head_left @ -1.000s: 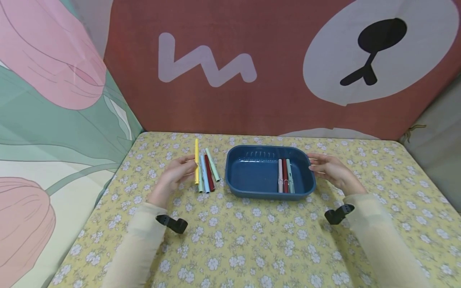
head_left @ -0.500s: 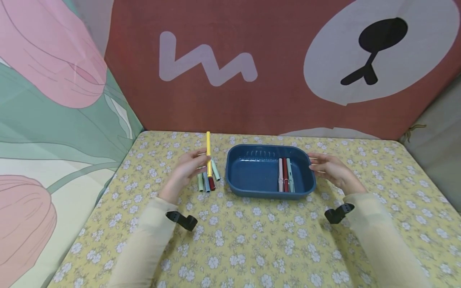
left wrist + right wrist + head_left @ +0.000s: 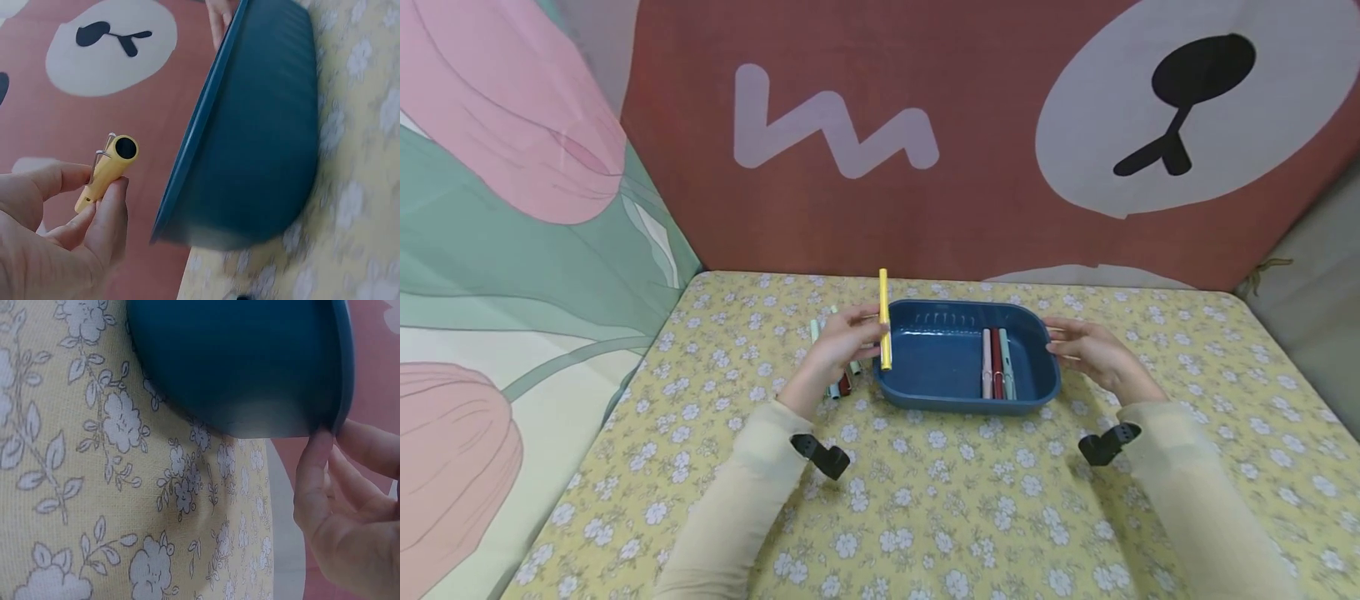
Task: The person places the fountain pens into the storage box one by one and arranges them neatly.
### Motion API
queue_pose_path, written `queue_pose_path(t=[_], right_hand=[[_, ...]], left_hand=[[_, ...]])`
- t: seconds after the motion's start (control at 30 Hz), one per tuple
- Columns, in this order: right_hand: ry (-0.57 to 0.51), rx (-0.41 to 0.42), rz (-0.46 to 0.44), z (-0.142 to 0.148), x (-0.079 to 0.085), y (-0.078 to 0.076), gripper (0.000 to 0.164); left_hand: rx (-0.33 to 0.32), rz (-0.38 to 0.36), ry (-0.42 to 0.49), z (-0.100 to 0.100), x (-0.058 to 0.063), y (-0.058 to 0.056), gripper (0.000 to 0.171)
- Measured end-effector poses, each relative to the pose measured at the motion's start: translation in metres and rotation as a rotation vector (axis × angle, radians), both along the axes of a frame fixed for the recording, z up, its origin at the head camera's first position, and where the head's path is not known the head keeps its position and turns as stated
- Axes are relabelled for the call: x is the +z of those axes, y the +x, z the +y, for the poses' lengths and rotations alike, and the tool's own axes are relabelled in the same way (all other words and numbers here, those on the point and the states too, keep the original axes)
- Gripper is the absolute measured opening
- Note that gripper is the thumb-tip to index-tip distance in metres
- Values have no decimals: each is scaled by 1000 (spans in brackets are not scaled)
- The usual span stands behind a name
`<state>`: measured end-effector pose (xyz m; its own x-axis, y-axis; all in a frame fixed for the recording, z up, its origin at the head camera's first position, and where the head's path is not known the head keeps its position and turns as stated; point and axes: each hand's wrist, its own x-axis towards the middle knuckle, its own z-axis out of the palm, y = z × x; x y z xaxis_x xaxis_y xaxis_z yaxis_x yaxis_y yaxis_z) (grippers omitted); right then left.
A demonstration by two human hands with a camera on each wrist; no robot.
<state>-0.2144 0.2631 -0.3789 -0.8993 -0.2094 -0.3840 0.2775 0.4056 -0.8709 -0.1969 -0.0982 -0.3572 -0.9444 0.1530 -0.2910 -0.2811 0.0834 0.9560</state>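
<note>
In the head view my left hand (image 3: pixel 842 342) holds a yellow pen (image 3: pixel 884 321) between thumb and fingers, at the left rim of a dark blue plastic basin (image 3: pixel 966 406). The left wrist view shows this pen (image 3: pixel 105 175) has a metal clip and a dark round end; it is apart from the basin wall (image 3: pixel 250 144). My right hand (image 3: pixel 1097 354) pinches the basin's right rim, thumb against the outer wall in the right wrist view. Inside the basin, a pink pen (image 3: pixel 987 362), a dark red pen (image 3: pixel 997 362) and a pale green pen (image 3: pixel 1007 367) lie side by side.
Several more pens lie left of the basin, partly hidden by my left hand, among them a dark red one (image 3: pixel 845 385) and a pale green one (image 3: pixel 855 367). A flowered yellow cloth (image 3: pixel 925 500) covers the table. A printed brown-red backdrop (image 3: pixel 820 225) stands behind it.
My left hand has lifted the yellow pen from beside the other pens and carried it right to the basin's left rim. The right hand has stayed at the basin's right end.
</note>
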Motion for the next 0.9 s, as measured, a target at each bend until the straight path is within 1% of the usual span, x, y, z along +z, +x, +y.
queue_pose_path(t=[0.13,0.4,0.57,0.9], right_hand=[[2,-8,-2,0,0,0,63],[12,-11,5,-1,0,0,63],[6,-14,7,0,1,-1,64],[-21,-6,-4,0,4,-1,65]], left_hand=[[-27,5,-7,15,-3,0,49],[-55,-23,-2,43,-8,0,48],[-75,-40,5,56,-12,0,48],[-63,-69,-27,79,-20,-2,47]])
